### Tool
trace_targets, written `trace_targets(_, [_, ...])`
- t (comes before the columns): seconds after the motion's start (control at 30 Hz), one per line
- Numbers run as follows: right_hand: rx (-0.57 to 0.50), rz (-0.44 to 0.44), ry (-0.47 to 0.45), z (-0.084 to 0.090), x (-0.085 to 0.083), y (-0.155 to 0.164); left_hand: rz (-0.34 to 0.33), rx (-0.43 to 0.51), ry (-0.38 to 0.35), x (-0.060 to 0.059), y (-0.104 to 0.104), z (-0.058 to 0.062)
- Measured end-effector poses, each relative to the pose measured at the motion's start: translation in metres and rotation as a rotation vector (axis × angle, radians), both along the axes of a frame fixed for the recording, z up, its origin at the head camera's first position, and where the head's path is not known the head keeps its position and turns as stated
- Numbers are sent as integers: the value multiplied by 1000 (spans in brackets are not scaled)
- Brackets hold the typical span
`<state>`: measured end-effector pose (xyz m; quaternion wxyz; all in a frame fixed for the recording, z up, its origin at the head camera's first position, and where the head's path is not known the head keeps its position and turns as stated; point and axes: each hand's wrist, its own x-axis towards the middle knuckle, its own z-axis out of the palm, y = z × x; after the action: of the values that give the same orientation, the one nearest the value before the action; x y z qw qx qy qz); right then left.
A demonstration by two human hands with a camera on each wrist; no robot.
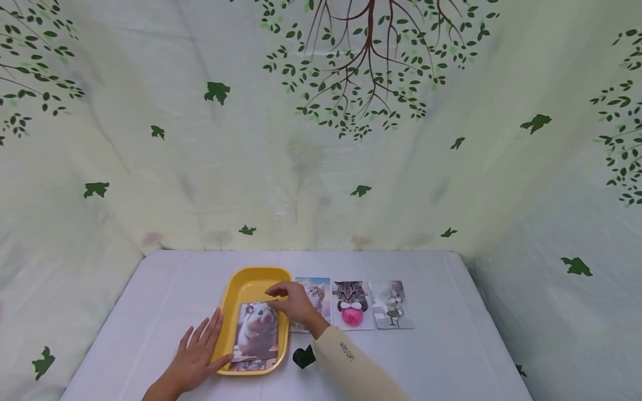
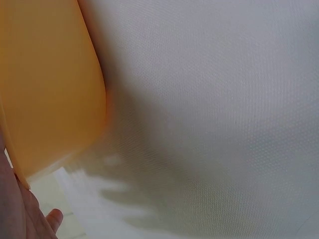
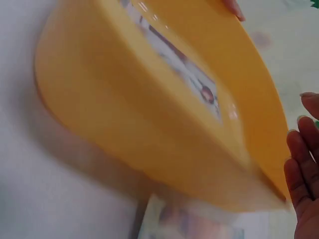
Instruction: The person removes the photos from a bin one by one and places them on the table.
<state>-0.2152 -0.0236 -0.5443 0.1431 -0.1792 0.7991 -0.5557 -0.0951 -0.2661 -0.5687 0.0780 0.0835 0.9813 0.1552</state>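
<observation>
A yellow tray (image 1: pixel 252 272) lies on the white table, and a hamster photo card (image 1: pixel 258 330) lies flat inside it. The edge of another picture shows beneath the card's near end. My left hand (image 1: pixel 198 351) lies flat on the table with straight fingers against the tray's left rim. My right hand (image 1: pixel 292 299) hovers over the tray's right rim just above the card's far end, fingers relaxed and holding nothing. In the right wrist view the tray (image 3: pixel 124 109) fills the frame, with the card (image 3: pixel 174 55) inside and my fingers (image 3: pixel 302 167) at the right edge.
Three cat photo cards lie in a row right of the tray: one (image 1: pixel 319 292) partly under my right hand, one with a pink ball (image 1: pixel 351 305), one pale (image 1: pixel 393 305). A black object (image 1: pixel 303 356) sits by my right sleeve. Leaf-print cloth walls surround the table.
</observation>
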Motion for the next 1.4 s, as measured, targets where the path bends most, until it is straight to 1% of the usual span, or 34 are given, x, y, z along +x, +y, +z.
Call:
trace_targets(0.07, [0,6,-35,-1,0,-10,1,2,4,0,0,1])
trace_targets(0.13, [-2,13,-55,-2,1,-19,6,-1,-9,0,0,2])
trace_targets(0.23, [-23,33,-55,-5,0,-32,13,-4,-36,-1,0,3])
trace_targets(0.33, [10,18,-59,-7,0,-43,12,2,-42,-1,-1,3])
trace_targets(0.5, [114,-24,-63,-10,-1,-55,10,-2,-46,-2,-2,4])
trace_targets(0.73, [267,-67,-5,-18,-5,-63,-1,12,-9,0,-2,6])
trace_targets(0.83, [328,-99,5,-21,-5,-66,-1,22,-27,-1,-1,6])
trace_targets(0.93, [373,-138,8,-24,-4,-68,6,10,-48,-1,-1,5])
trace_targets(1.13, [404,-187,-31,-30,-4,-71,5,4,-44,-1,-1,4])
trace_targets(1.4, [410,-183,-52,-30,-4,-72,11,3,-52,-1,0,5])
